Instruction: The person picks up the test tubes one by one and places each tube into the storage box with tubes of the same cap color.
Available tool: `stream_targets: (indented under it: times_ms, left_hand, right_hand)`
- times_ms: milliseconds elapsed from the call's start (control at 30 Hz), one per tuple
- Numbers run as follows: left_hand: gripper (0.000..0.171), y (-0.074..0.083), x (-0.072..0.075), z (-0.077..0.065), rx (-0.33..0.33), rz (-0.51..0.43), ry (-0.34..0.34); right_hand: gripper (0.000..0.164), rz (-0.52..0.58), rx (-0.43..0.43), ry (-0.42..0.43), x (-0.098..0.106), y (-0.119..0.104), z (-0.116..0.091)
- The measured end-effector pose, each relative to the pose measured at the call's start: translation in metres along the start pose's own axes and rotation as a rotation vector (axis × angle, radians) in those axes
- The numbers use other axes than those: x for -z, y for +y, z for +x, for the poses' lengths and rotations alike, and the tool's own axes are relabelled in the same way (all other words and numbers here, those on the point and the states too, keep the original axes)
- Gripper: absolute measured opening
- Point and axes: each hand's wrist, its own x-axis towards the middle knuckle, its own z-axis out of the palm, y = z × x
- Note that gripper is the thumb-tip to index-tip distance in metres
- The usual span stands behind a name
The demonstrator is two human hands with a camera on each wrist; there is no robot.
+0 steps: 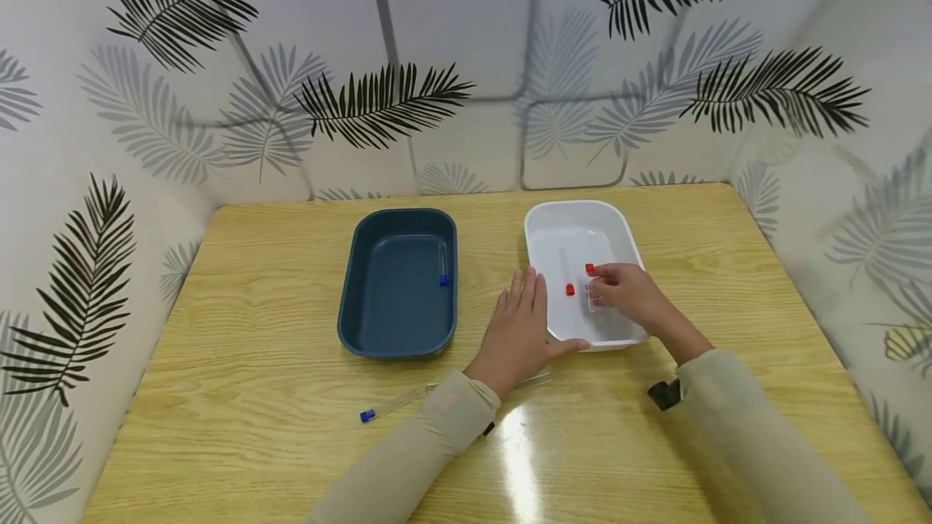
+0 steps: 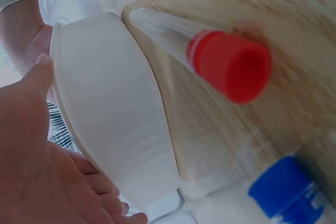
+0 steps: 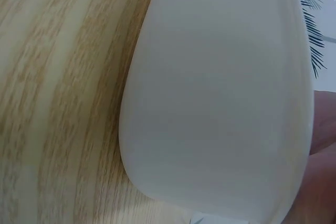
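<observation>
My right hand (image 1: pixel 624 291) reaches over the white tray (image 1: pixel 635 245) and pinches a clear test tube with a red cap (image 1: pixel 590 268). Below the fingers, the tray floor holds a second red-capped test tube (image 1: pixel 570 289). With its fingers out straight, my left hand (image 1: pixel 514 340) rests along the tray's near left corner. The left wrist view shows that palm (image 2: pixel 31 156) beside the tray's outer wall (image 2: pixel 105 98). In the right wrist view the tray wall (image 3: pixel 215 93) hides most of the right hand.
A dark blue tray (image 1: pixel 349 297) stands to the left, a blue-capped tube (image 1: pixel 443 280) inside it. Another blue-capped tube (image 1: pixel 367 416) lies on the wooden table (image 1: pixel 240 330). Under my left forearm is a red-capped tube (image 2: pixel 231 66), mostly hidden from the head view.
</observation>
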Motion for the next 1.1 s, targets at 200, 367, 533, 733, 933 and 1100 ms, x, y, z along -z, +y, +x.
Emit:
stream_targets:
  times_ms: [200,367,533,733,933,1100]
  left_hand:
    - [0.112,0.000,0.001,0.000,0.005,-0.002,-0.009]
    - [0.112,-0.001,0.001,0.000,0.005,-0.001,-0.002]
    - [0.111,-0.002,0.000,-0.001,-0.004,-0.006,0.004]
    - [0.111,-0.002,-0.002,0.000,0.002,-0.019,-0.011]
    - [0.111,-0.003,-0.002,-0.001,0.005,-0.019,-0.010]
    - [0.111,-0.003,-0.003,-0.001,0.003,-0.022,-0.015]
  right_hand:
    - [0.043,-0.064,-0.002,0.013,-0.003,0.000,0.004]
    - [0.041,-0.126,-0.033,0.014,-0.006,0.002,0.011]
    - [0.039,-0.153,-0.059,0.006,-0.009,0.002,0.014]
    - [0.041,-0.175,-0.068,0.005,-0.010,-0.001,0.013]
    - [0.046,-0.185,-0.121,-0.001,-0.011,-0.003,0.015]
    - [0.047,-0.191,-0.154,0.010,-0.013,0.000,0.017]
